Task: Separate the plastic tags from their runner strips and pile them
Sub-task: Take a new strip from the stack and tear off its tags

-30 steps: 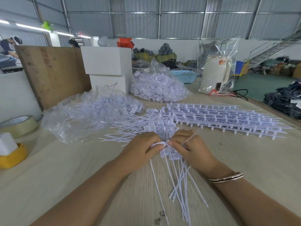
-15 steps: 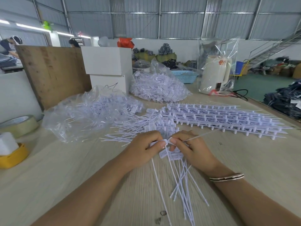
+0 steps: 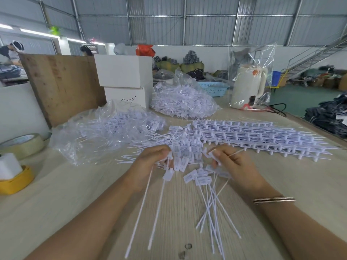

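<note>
Both hands have drawn apart since a moment ago, when they were pinched together over one spot, and several tags now hang loose between them. Across the pale wooden table [image 3: 78,199], the biggest mass is the stack of unseparated runner strips [image 3: 262,137] lying far right, with two clear bags of tags [image 3: 105,128] beyond and to the left. Just ahead of the hands sits the loose pile of tags [image 3: 180,141], tails fanned leftward. Nearer the person, a scatter of freed tags [image 3: 199,178] lies with their long tails trailing toward the table edge. The left hand [image 3: 152,162] curls round a small bunch of tag heads, tails dangling below it; the right hand [image 3: 232,162] pinches a thin stick-like piece between thumb and fingers, seemingly the stripped runner [image 3: 235,153], though blur makes that uncertain. Doing this well, I'd judge, means twisting each head off close to the runner rather than yanking the tail, then dropping the handful onto the pile with tails all one way, so nothing tangles.
</note>
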The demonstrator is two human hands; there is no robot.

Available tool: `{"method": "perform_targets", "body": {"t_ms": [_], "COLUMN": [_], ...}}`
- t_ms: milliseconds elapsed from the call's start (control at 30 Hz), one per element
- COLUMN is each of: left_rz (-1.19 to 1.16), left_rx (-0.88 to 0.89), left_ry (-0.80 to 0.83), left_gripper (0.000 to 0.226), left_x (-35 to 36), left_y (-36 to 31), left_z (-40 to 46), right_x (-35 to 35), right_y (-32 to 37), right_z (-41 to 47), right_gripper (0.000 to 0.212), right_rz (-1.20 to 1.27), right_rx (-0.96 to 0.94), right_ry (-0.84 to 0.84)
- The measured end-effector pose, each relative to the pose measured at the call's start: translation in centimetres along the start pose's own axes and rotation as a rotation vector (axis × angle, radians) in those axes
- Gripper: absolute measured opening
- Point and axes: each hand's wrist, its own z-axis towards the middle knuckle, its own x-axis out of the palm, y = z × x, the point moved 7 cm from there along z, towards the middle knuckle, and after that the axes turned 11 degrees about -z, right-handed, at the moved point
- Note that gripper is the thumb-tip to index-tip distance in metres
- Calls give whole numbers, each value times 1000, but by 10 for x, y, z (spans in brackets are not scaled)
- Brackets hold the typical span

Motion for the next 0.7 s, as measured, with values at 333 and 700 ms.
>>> {"method": "perform_targets", "body": {"t_ms": [333, 700], "left_rz": [481, 400], "left_rx": [-61, -198], "left_ry": [122, 55], "left_gripper": [20, 30], "left_x": [4, -1], "left_y": [24, 28], "left_z": [-3, -3], "right_x": [40, 44], "right_y": [-13, -7], "right_z": [-3, -3], "right_gripper": [31, 57], "right_rz": [-457, -530], "right_rx": [-144, -210], "right_ry": [285, 270]}}
